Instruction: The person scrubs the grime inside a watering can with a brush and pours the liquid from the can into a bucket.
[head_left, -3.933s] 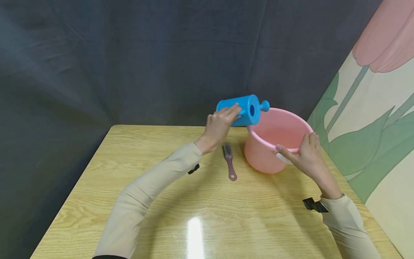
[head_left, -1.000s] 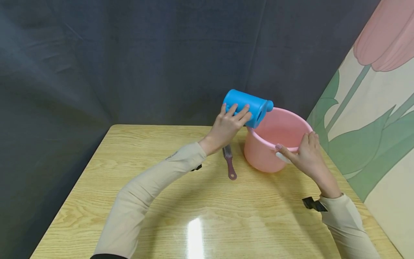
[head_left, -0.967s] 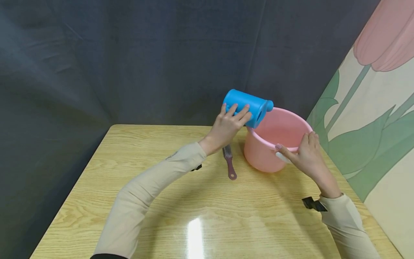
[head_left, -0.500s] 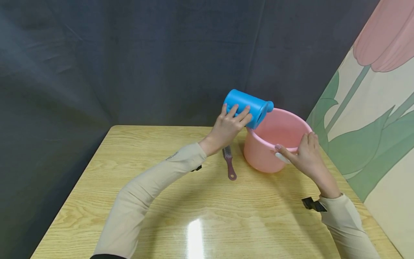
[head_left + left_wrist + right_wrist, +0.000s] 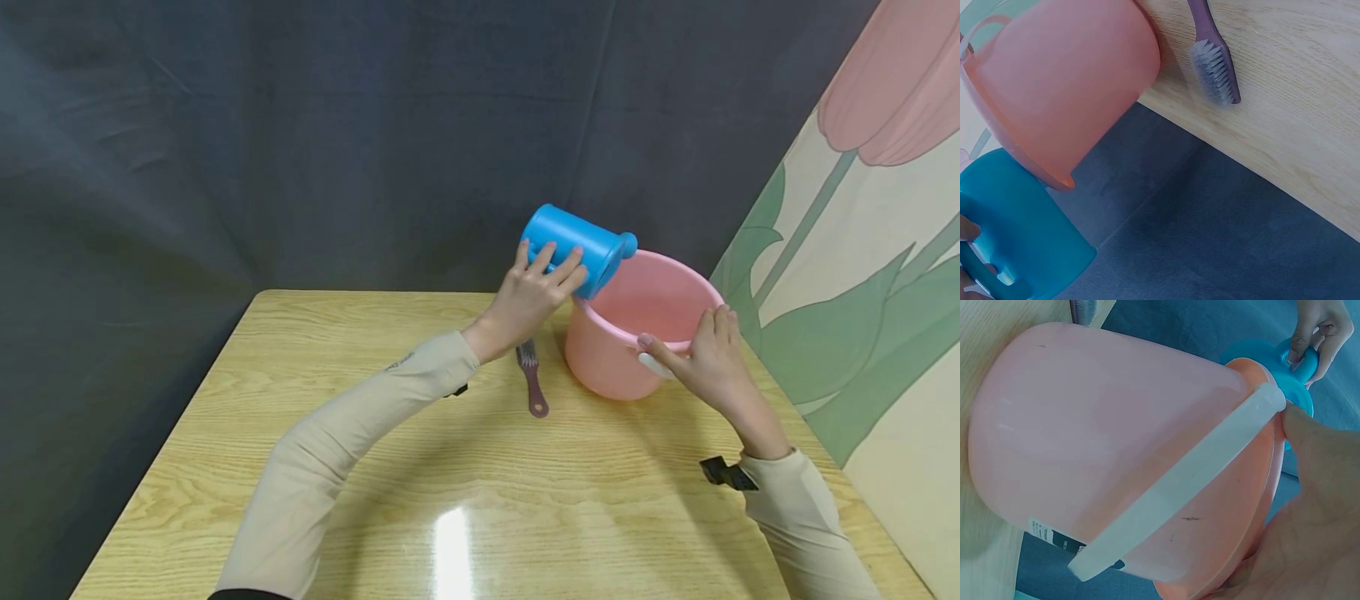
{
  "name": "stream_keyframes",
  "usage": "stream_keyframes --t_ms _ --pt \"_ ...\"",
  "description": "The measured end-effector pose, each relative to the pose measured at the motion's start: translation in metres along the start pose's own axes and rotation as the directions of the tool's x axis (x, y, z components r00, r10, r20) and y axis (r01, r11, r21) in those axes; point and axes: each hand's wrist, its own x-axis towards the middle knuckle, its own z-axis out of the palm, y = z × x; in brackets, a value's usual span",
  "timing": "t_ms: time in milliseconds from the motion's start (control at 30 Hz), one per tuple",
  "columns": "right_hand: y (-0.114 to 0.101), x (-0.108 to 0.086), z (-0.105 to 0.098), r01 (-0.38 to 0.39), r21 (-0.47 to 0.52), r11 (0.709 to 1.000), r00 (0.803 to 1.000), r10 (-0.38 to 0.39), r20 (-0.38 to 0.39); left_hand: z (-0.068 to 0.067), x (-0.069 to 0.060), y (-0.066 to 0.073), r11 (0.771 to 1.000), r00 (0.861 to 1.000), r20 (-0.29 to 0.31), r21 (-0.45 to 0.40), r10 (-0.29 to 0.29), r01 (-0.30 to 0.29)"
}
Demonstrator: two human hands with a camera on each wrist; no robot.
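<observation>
My left hand (image 5: 525, 296) grips the handle of a blue plastic watering can (image 5: 573, 237); the right wrist view shows its fingers curled around that handle. The can is tipped with its open end and round spout head over the left rim of a pink bucket (image 5: 611, 362). No water is visible coming out. On the bucket's near right rim, my right hand (image 5: 716, 362) holds on, thumb toward the outside front. A white bail handle (image 5: 1179, 487) hangs down the bucket's side in the right wrist view.
A purple brush (image 5: 535, 387) with grey bristles lies on the wooden table (image 5: 337, 350) left of the bucket, partly covered by my left hand. A dark curtain (image 5: 412, 150) hangs behind the table. At the right stands a wall (image 5: 892, 242) painted with a tulip.
Over these seconds my left hand has shifted slightly right and tipped the watering can further, its open end now lower over the bucket. My right hand and the bucket have stayed put.
</observation>
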Motion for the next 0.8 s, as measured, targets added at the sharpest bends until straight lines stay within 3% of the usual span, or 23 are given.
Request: stream_keyframes --t_ms 500,800 --pt "0.0000 0.0015 -0.0003 0.017 -0.003 1.000 1.000 -0.017 -0.009 -0.0014 0.0008 0.0010 1.000 1.000 0.016 -0.017 0.008 -0.008" --pt "0.0015 -0.0002 -0.0004 0.008 -0.003 1.000 1.000 -0.008 -0.001 -0.0007 0.0023 0.0040 0.999 0.999 -0.008 -0.024 0.034 -0.034"
